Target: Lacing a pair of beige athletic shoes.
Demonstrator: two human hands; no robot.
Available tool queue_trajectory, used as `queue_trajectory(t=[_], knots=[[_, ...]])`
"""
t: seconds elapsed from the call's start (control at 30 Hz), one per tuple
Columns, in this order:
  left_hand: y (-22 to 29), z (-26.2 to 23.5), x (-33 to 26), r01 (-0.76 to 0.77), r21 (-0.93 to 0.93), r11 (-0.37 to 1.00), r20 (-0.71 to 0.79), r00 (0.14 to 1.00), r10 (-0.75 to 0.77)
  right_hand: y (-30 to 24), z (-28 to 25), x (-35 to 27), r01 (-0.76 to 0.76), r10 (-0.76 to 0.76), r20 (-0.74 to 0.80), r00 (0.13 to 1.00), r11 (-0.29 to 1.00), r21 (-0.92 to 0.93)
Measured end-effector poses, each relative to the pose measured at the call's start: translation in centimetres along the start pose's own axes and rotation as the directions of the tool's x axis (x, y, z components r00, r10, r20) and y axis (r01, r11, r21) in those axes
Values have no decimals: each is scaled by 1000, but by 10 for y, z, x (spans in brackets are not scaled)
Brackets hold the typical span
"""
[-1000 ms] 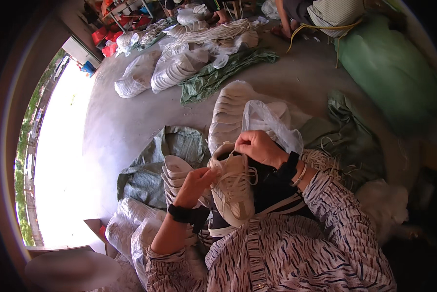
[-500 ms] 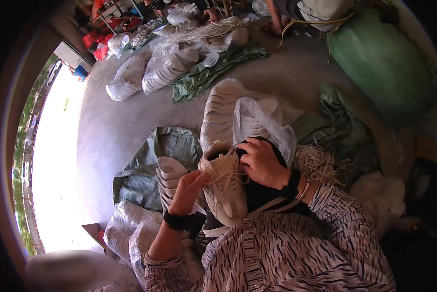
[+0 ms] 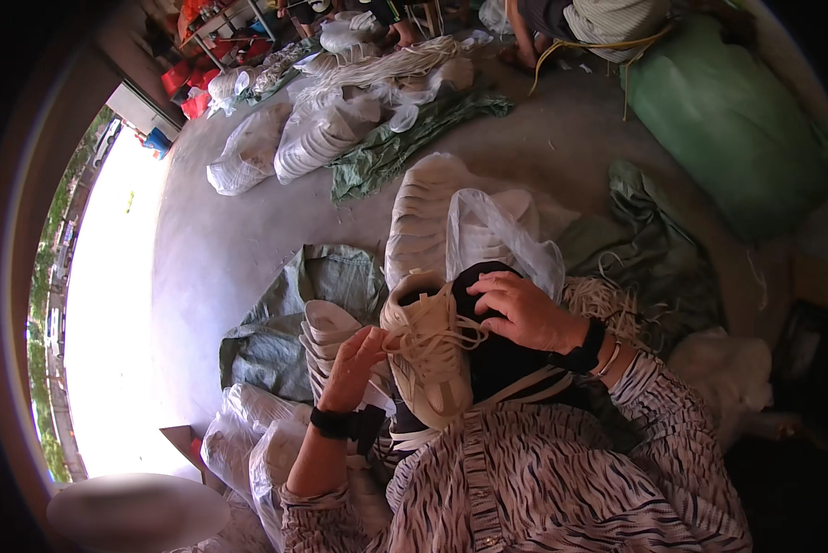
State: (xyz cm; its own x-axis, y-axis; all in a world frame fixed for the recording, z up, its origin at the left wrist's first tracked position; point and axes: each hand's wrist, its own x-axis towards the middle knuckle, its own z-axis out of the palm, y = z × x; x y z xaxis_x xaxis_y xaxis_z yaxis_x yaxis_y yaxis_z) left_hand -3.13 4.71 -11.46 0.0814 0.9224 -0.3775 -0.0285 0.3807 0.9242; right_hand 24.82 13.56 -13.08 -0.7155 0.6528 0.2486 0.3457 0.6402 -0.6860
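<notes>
Cream sneaker (image 3: pixel 429 355) sits in the person's lap, sole away from the camera, toe pointing toward the body, tongue end up near a black cloth (image 3: pixel 497 355) draped over the knee. Its pale laces (image 3: pixel 432 339) run crosswise over the upper, partly threaded.

Left hand (image 3: pixel 354 367) is at the shoe's left side, fingers curled, grip pinching a lace end btw thumb & fingertips. Black band on that wrist. Right hand (image 3: pixel 522 311) lies over the black cloth just right of the shoe's opening, fingers bent & pressed down on the cloth and the lace end at the collar; whether it pinches the lace, can't tell. Black band + thin bangle on that wrist. Both sleeves striped, zebra-like.

Just left of the shoe: stack of white soles (image 3: pixel 326 336), touching the left hand's side. Behind the shoe: a long row of pale soles (image 3: pixel 423 217) w/ a clear plastic bag (image 3: pixel 492 235) over part of it. Green-grey sack (image 3: pixel 326 281) spread on the concrete floor (image 3: pixel 211 249) under the stack. Loose bundle of laces (image 3: pixel 607 304) right of the right wrist. Far back: more bagged soles (image 3: pixel 326 138), a big green sack (image 3: pixel 732 120) at upper right, and another person's legs (image 3: pixel 529 28) at the top edge.
</notes>
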Motion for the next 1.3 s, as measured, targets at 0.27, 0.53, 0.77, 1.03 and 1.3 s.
queue_trajectory(t=[0.27, 0.53, 0.77, 1.03, 1.3], knots=[[12, 31, 4, -11, 399, 917, -238, 964, 116, 2, 16, 11, -32, 29, -107, 994, 999, -27], [-6, -11, -10, -22, -218, 976, 4, 1000, 23, -31, 33, 13, -93, 118, 93, 989, 966, -240], [20, -46, -10, 52, -123, 991, -406, 908, -98, -49, 48, 17, -33, -7, 111, 994, 937, 349], [-24, -107, -1, 116, -206, 972, -38, 991, -127, -49, 58, 14, -37, 14, 46, 999, 822, 568], [-59, -121, -56, -171, -759, 628, -232, 973, -14, -24, 40, 9, -560, 338, 446, 829, 506, 656]])
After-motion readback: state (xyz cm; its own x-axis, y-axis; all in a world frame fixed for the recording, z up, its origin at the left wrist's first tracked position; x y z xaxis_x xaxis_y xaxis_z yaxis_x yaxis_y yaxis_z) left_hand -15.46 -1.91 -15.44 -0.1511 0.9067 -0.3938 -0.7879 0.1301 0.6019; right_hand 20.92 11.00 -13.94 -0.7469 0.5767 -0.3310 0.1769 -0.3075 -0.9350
